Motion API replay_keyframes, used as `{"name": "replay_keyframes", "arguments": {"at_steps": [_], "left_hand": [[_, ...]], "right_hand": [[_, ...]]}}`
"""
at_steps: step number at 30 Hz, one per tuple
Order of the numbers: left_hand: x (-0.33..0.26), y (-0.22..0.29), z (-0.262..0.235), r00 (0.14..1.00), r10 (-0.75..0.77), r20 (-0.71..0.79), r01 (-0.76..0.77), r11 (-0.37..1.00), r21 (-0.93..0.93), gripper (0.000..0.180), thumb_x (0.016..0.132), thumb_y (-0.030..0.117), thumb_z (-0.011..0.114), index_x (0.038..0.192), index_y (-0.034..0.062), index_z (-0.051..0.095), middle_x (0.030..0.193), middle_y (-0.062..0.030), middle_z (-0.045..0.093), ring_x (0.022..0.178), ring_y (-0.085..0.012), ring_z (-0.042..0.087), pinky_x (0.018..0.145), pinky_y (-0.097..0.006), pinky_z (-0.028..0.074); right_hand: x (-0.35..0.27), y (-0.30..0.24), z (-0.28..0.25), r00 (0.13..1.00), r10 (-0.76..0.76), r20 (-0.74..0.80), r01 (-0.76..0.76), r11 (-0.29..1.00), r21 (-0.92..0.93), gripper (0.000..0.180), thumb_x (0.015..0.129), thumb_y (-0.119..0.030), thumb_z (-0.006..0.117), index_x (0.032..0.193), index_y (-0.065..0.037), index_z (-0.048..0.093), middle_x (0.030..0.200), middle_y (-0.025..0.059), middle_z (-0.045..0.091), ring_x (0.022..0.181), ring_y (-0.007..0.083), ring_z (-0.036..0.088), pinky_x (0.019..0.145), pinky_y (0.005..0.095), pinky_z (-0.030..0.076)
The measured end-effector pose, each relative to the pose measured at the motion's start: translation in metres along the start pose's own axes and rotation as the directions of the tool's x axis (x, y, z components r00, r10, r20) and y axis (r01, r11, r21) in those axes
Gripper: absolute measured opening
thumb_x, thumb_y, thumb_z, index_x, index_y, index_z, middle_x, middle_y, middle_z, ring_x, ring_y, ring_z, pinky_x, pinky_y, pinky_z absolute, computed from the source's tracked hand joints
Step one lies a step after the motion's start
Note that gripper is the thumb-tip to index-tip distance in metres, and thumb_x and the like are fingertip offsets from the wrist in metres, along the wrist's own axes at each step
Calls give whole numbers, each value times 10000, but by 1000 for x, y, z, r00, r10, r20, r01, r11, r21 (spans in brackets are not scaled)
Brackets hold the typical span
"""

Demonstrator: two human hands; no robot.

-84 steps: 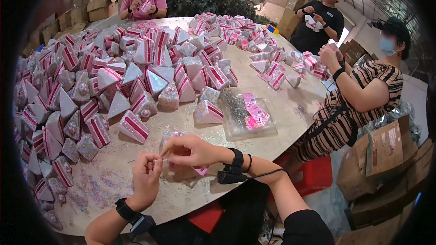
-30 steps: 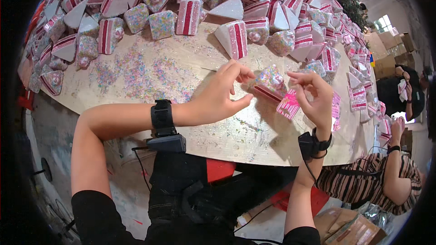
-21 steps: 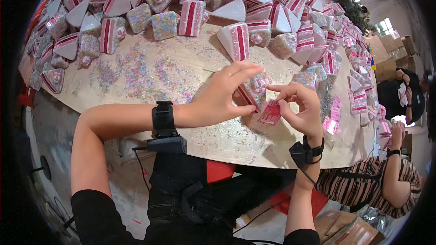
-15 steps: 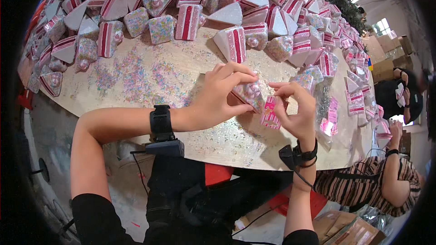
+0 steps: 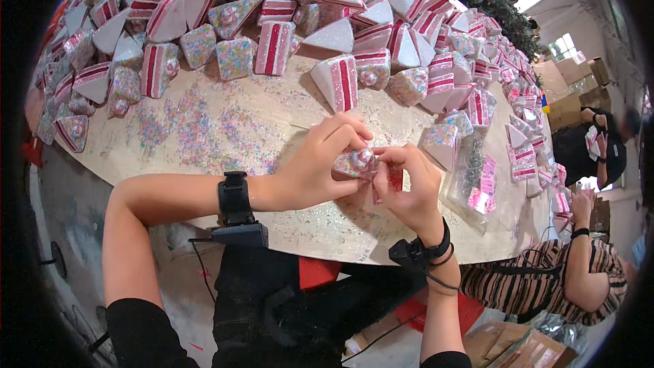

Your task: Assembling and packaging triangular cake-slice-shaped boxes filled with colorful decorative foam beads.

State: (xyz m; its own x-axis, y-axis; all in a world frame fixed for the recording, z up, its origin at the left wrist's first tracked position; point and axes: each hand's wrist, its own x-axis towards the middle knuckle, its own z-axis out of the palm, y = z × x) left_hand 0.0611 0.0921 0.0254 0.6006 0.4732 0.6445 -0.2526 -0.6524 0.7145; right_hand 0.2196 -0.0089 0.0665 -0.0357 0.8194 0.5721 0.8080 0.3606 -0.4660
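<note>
My left hand (image 5: 320,167) and my right hand (image 5: 407,187) meet over the near edge of a round table (image 5: 231,136). Between them they pinch one small cake-slice decoration (image 5: 355,162), pink and white with coloured sprinkles, inside a clear wrapper. A pink card tag (image 5: 395,178) shows at my right fingers. Both wrists wear black bands with small devices. A clear tray (image 5: 473,180) holding pink tags lies on the table just right of my right hand.
Many wedge-shaped cake decorations (image 5: 272,48) with pink stripes cover the far half of the table. Loose sprinkles (image 5: 191,129) litter the wood near my left arm. A person in a striped top (image 5: 545,286) works at the right; another in black (image 5: 593,150) stands beyond. Cardboard boxes (image 5: 572,95) stack at right.
My hands have drawn closer together around the wrapped slice, and my right hand has shifted left toward the left one. The view has tilted slightly toward the table.
</note>
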Motion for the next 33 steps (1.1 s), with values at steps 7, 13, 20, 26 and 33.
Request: {"name": "replay_keyframes", "arguments": {"at_steps": [7, 13, 20, 26, 33], "left_hand": [[-1, -1, -3, 1000, -18, -1, 18, 1000, 10, 376, 621, -4, 737, 883, 31, 469, 1012, -107, 462, 931, -252, 507, 788, -333, 456], [-3, 0, 0, 996, -85, 19, 85, 996, 6, 378, 652, 40, 778, 919, 42, 511, 1080, -130, 481, 1043, -278, 542, 822, -345, 474], [-13, 7, -3, 994, 106, 28, -110, 964, 240, 389, 593, -81, 724, 915, 78, 573, 1085, -153, 440, 964, -304, 451, 765, -368, 415], [-10, 6, 0, 992, 63, 106, -90, 959, 269, 425, 589, -103, 701, 944, 75, 550, 1069, -160, 415, 1004, -307, 435, 804, -372, 407], [-7, 9, -4, 991, 94, 96, -122, 930, 348, 583, 593, -78, 705, 1119, 58, 494, 1033, -162, 393, 988, -323, 429, 855, -410, 396]], "right_hand": [[1, -5, 6, 995, 94, 10, -95, 994, 48, 199, 718, 51, 675, 880, -12, 578, 752, 107, 580, 601, 224, 594, 532, 306, 482], [-5, -6, 5, 999, -34, 17, 36, 988, -151, 187, 702, 3, 667, 865, -19, 578, 741, 108, 576, 604, 216, 596, 529, 308, 485], [-12, -34, 10, 994, -73, -77, 51, 965, -257, 287, 679, -39, 691, 948, -15, 593, 783, 115, 569, 678, 255, 602, 596, 346, 496], [-16, -27, 12, 974, 187, -127, -186, 982, 17, 207, 731, -42, 668, 920, -42, 584, 797, 105, 569, 682, 266, 572, 581, 341, 470], [-21, -38, 20, 988, -145, -61, 95, 862, -498, 313, 671, -42, 608, 956, 75, 556, 761, 131, 532, 692, 259, 568, 601, 329, 475]]}}
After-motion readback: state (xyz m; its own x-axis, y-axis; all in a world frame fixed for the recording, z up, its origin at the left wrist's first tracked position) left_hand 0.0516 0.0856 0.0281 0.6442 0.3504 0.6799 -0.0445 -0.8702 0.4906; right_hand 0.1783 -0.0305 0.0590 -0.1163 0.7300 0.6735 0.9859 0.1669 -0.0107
